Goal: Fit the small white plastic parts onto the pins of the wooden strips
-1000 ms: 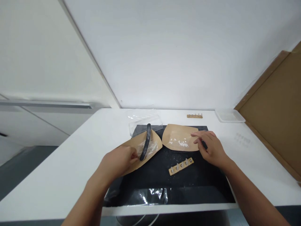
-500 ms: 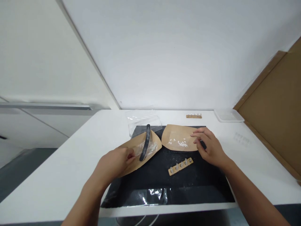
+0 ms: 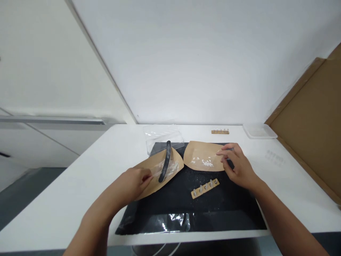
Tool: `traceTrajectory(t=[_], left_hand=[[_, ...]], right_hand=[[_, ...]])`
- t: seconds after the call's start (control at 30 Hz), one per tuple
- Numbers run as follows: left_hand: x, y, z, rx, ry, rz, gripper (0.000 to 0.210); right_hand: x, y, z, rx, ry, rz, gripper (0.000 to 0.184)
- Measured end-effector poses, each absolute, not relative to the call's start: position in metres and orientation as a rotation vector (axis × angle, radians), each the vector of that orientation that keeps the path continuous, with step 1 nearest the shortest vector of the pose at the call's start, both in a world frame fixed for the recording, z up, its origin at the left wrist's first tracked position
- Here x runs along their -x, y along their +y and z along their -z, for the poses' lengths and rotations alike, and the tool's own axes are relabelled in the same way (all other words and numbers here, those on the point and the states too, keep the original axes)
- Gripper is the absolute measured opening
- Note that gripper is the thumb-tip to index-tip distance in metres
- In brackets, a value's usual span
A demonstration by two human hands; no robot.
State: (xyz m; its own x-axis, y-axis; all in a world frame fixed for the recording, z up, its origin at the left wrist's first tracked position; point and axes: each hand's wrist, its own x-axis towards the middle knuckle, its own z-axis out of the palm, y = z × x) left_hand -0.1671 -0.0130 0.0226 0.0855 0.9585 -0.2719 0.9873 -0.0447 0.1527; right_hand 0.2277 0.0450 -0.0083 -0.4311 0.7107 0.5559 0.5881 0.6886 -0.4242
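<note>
My left hand (image 3: 134, 183) is over the left brown paper tray (image 3: 149, 163), thumb and forefinger pressed together. Whatever they pinch is too small or clear to make out. Thin clear plastic pieces (image 3: 173, 166) lie in that tray, and a dark curved strip (image 3: 165, 163) crosses it. Over the right edge of the second brown paper tray (image 3: 188, 153) is my right hand (image 3: 234, 163), fingers bent and apart, with nothing visible between them. Small white pieces (image 3: 207, 163) lie scattered in this tray. Nearer me, a wooden strip (image 3: 204, 188) carries a row of small upright pegs.
A black mat (image 3: 226, 202) under the trays lies on a white table (image 3: 87, 177). Behind are clear plastic sleeves (image 3: 162, 137), another pegged wooden strip (image 3: 220, 132) and a shallow translucent container (image 3: 259, 131). A cardboard panel (image 3: 311, 117) borders the right side.
My left hand has turned and its thumb and forefinger now show more clearly over the left tray. My right hand stays almost where it was.
</note>
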Motion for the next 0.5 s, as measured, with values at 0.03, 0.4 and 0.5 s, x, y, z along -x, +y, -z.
traceTrajectory(t=[0.03,0.4,0.5], left_hand=[[0.168,-0.013,-0.023,-2.083,1.939,0.143,0.04],[0.162,-0.016,-0.038,-2.068,2.091,0.12,0.046],[0.16,-0.018,-0.039,-2.043,2.152,0.119,0.048]], right_hand=[[-0.228,0.045,0.008,0.991,-2.167,-0.215,0.033],[-0.226,0.045,0.007,0.921,-2.22,-0.284,0.031],[-0.226,0.045,0.007,0.925,-2.237,-0.302,0.031]])
